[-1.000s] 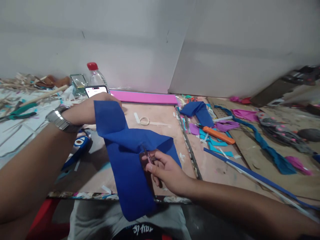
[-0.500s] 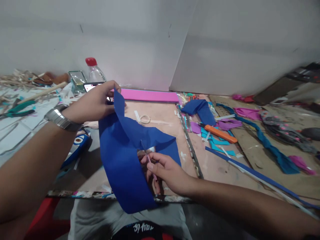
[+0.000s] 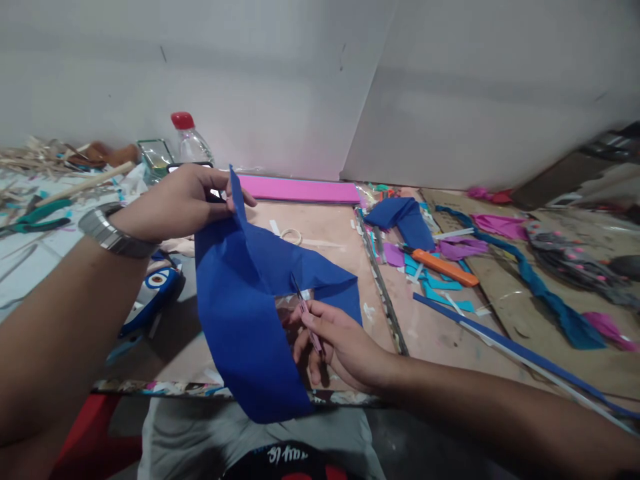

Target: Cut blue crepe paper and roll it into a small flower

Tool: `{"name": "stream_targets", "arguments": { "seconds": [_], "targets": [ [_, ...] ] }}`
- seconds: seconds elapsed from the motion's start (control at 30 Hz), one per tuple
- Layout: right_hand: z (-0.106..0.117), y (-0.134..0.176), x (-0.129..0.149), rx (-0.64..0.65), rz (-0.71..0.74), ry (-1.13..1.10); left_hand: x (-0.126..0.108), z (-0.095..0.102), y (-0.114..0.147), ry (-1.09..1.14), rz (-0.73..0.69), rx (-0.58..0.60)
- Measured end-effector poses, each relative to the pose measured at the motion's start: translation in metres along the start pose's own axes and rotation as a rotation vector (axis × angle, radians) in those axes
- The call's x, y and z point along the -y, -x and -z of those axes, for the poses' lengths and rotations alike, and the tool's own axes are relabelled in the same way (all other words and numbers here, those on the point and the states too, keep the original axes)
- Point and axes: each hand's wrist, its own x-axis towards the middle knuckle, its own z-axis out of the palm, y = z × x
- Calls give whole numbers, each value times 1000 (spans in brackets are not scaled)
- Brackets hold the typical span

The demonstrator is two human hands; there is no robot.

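My left hand (image 3: 193, 200) pinches the upper edge of a blue cloth sheet (image 3: 240, 320) between thumb and fingers and holds it raised over the table. The sheet hangs down past the table's front edge and has a cut opening on its right side. In that opening, my right hand (image 3: 333, 340) grips small pink-handled scissors (image 3: 311, 328). Their thin dark tips point up and left against the cloth. Fingers partly hide the handles. A tape ring (image 3: 291, 237) lies just behind the sheet.
A pink strip (image 3: 300, 189) lies along the back, near a red-capped bottle (image 3: 194, 141). At right are an orange cutter (image 3: 445, 268), folded blue cloth (image 3: 403, 220) and coloured scraps. Green-handled pliers (image 3: 43, 217) and a blue object with an eye design (image 3: 155, 293) lie left.
The scissors and right hand have shifted slightly to the right, and more of the blades shows. My left hand still pinches the cloth, having moved only slightly.
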Motion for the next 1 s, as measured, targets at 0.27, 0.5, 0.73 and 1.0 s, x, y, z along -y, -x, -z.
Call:
{"name": "stream_targets", "arguments": {
  "seconds": [0.27,0.5,0.73,1.0],
  "targets": [
    [1,5,-3,22,90,38,-1,8,5,-105,-74,29],
    [1,8,-7,-60,197,108,7,23,9,-93,-238,51],
    [-1,14,-12,-209,427,100,-1,34,17,-49,-203,97],
    [-5,7,-7,-138,263,263,-5,44,22,14,-110,72]
  ]
}}
